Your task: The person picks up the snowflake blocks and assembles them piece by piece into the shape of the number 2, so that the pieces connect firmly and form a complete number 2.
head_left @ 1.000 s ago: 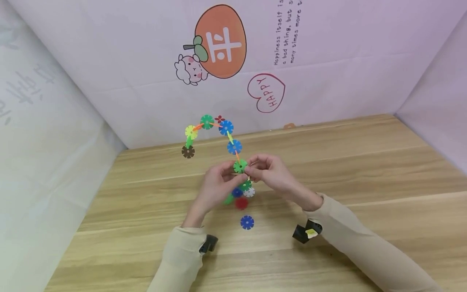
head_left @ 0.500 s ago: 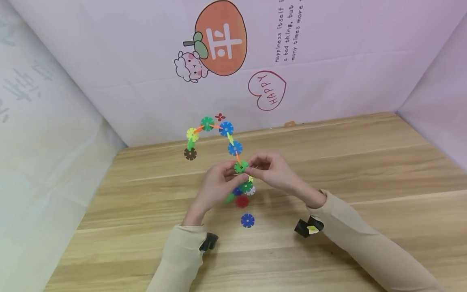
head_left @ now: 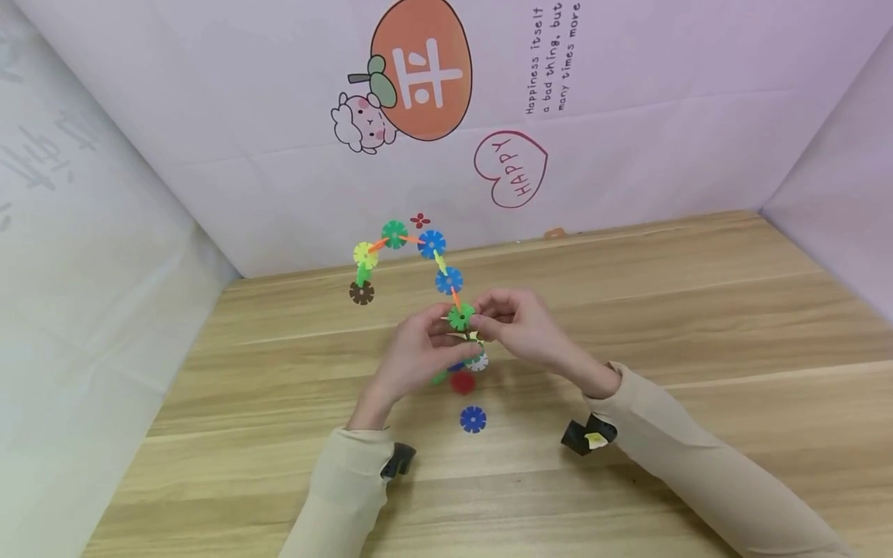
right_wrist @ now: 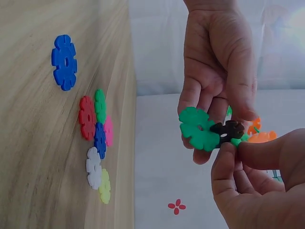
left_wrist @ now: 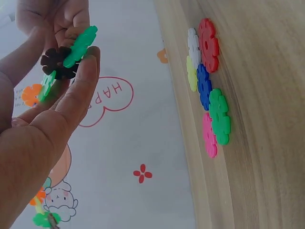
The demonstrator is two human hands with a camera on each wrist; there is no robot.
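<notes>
A curved chain of slotted plastic snowflake discs hangs in the air, running from a brown disc point(head_left: 361, 292) past a green disc point(head_left: 394, 234) and a blue disc point(head_left: 449, 280) to a light green disc point(head_left: 461, 316). My right hand point(head_left: 526, 325) pinches that light green disc between thumb and fingers. Beyond it, a dark brown disc point(right_wrist: 229, 130) joins a larger green disc point(right_wrist: 197, 128) in the right wrist view. My left hand point(head_left: 421, 349) holds this end, fingers behind the green disc point(left_wrist: 81, 46) and thumb near the brown disc point(left_wrist: 59, 63). How deep the slots sit is hidden.
Loose discs lie on the wooden table point(head_left: 279, 434) below the hands: blue point(head_left: 473, 419), red point(head_left: 463, 382), white point(right_wrist: 93, 167), yellow point(right_wrist: 105, 186), pink point(left_wrist: 209, 136) and green point(left_wrist: 219, 117). A printed cloth wall point(head_left: 628, 155) stands behind.
The left thumb has shifted slightly down and right, and a dark piece now shows below the light green disc. Both hands stay in nearly the same place; the chain sways slightly.
</notes>
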